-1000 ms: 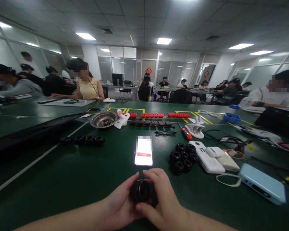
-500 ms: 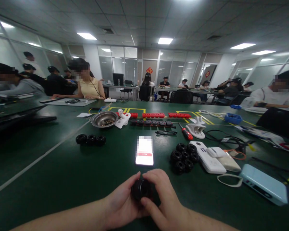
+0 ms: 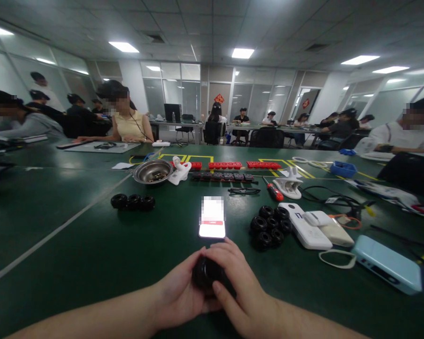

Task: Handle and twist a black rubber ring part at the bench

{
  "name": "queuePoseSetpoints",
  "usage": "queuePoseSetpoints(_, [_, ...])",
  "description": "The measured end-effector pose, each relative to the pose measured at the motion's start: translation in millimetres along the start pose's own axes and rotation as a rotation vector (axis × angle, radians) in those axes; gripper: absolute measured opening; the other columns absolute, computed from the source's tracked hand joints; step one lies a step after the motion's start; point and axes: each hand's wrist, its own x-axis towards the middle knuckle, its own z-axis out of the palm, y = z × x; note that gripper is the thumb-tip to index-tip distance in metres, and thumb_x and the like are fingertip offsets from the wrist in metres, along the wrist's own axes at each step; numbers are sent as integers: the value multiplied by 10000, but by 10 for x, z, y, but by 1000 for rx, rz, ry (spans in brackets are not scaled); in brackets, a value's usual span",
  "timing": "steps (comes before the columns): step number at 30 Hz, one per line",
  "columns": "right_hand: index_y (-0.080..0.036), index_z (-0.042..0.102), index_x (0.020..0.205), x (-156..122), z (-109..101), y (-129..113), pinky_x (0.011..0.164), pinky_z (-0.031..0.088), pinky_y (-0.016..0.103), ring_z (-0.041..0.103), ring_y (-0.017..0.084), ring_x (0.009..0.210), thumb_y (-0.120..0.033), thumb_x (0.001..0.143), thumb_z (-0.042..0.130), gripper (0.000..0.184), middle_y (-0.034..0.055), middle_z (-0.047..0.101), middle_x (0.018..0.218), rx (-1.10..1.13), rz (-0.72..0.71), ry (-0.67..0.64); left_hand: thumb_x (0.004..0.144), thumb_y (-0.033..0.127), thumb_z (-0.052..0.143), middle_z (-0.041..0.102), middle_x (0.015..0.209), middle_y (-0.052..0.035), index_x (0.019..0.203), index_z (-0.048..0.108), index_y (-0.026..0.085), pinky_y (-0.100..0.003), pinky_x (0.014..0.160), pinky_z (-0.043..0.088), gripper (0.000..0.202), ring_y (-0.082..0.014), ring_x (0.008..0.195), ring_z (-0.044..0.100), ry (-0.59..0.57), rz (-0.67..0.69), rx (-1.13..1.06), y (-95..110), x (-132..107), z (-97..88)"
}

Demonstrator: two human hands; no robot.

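Note:
A shiny black wheel (image 3: 205,272) sits between my two hands, just above the table's near side. My left hand (image 3: 182,292) is closed around it from the left and below. The fingers of my right hand (image 3: 242,287) curl over its top and right side, thumb at the front, so much of the wheel is hidden. Just beyond my fingertips lies a lit phone (image 3: 212,230). To the right is a cluster of similar black wheels (image 3: 259,223), and a row of three more wheels (image 3: 133,202) lies to the left.
Behind the phone are a metal bowl (image 3: 146,173) with small parts, red trays (image 3: 225,165), a black strip of blocks (image 3: 222,177), glasses (image 3: 243,191) and a screwdriver (image 3: 275,192). White power banks (image 3: 304,230) and a light-blue box (image 3: 388,266) lie right. People sit around the green table (image 3: 109,263).
My right hand's fingers have slid further over the wheel, covering more of its face. The dark flat object at far left has mostly left the view.

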Motion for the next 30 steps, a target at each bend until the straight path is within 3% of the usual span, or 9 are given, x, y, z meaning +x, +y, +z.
queuePoseSetpoints(2, [-164,248,1272,-21,1,9,1003,229,490,344,257,1167,-171,769,400,525,102,411,1233,-3,-26,-21,839,410,367,628,785,-74,937,571,123,-277,657,439,365,-163,697,588,-22,-8,1,-3,-1,-9])
queuePoseSetpoints(4, [-160,231,1279,-35,19,23,989,257,478,327,271,1177,-242,775,440,551,112,378,1255,-1,-21,17,829,418,388,621,745,-65,892,581,124,-245,607,430,358,-154,673,587,-21,-24,-8,-8,4,-33])
queuePoseSetpoints(7, [-181,317,1206,-30,50,36,885,383,416,421,256,1061,-317,742,530,528,103,438,1138,2,35,110,813,456,398,615,708,-61,850,590,132,-227,575,422,378,-148,642,587,16,-52,-14,-11,17,-64])
queuePoseSetpoints(10, [-196,408,1103,-9,51,22,797,434,374,483,217,919,-251,727,542,403,64,505,983,11,71,108,814,464,385,623,738,-79,846,592,121,-254,643,433,401,-160,680,594,28,-61,-5,-3,21,-63])
queuePoseSetpoints(14, [-175,349,1202,-7,15,-5,933,348,430,419,231,1076,-135,742,427,469,83,484,1132,4,1,37,832,442,358,636,816,-83,923,578,124,-305,718,431,397,-175,734,595,-46,-40,4,6,16,-37])
queuePoseSetpoints(17, [-156,265,1267,-23,15,3,973,301,458,341,255,1164,-146,727,417,562,101,402,1241,-4,-28,31,826,449,376,636,777,-70,890,583,118,-282,683,429,395,-167,718,596,-76,-71,1,5,15,-39])
queuePoseSetpoints(21, [-174,325,1194,-18,43,15,891,382,425,425,249,1042,-248,717,531,524,99,452,1111,5,-2,106,823,480,354,629,749,-79,840,584,101,-242,637,419,443,-153,694,598,-54,-111,-19,7,22,-65])
queuePoseSetpoints(24, [-195,376,1133,0,39,-1,856,405,402,465,218,960,-192,745,504,409,72,496,1015,10,10,90,833,482,317,631,808,-98,895,575,90,-274,692,424,474,-172,728,603,-70,-100,-13,14,26,-69])
queuePoseSetpoints(30, [-159,279,1243,-24,23,-1,951,319,455,400,249,1100,-176,747,440,522,104,435,1178,11,-43,51,832,433,369,625,772,-69,888,568,111,-260,646,427,383,-153,690,592,-53,-63,-15,12,18,-52])
